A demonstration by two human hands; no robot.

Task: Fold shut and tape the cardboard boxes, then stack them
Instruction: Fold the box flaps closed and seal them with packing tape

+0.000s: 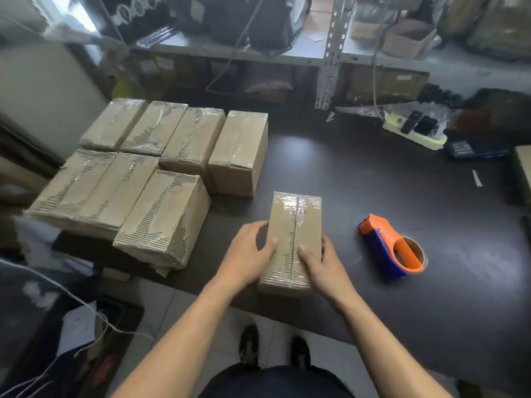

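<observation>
A small taped cardboard box (296, 222) lies closed on the dark table (373, 179), near its front edge. My left hand (250, 251) grips its left side, thumb on top and fingers curled round the edge. My right hand (319, 262) grips the right side the same way, thumb on the lid near the centre seam. An orange and blue tape dispenser (388, 248) lies on the table to the right of the box. Several taped boxes (161, 173) stand packed in rows at the left.
Metal shelving (330, 53) with bags and cartons runs along the back. A power strip (413, 130) and a calculator (465, 150) lie at the far right. A white cable (71, 297) crosses the floor clutter on the left. My shoes (273, 349) show below the table edge.
</observation>
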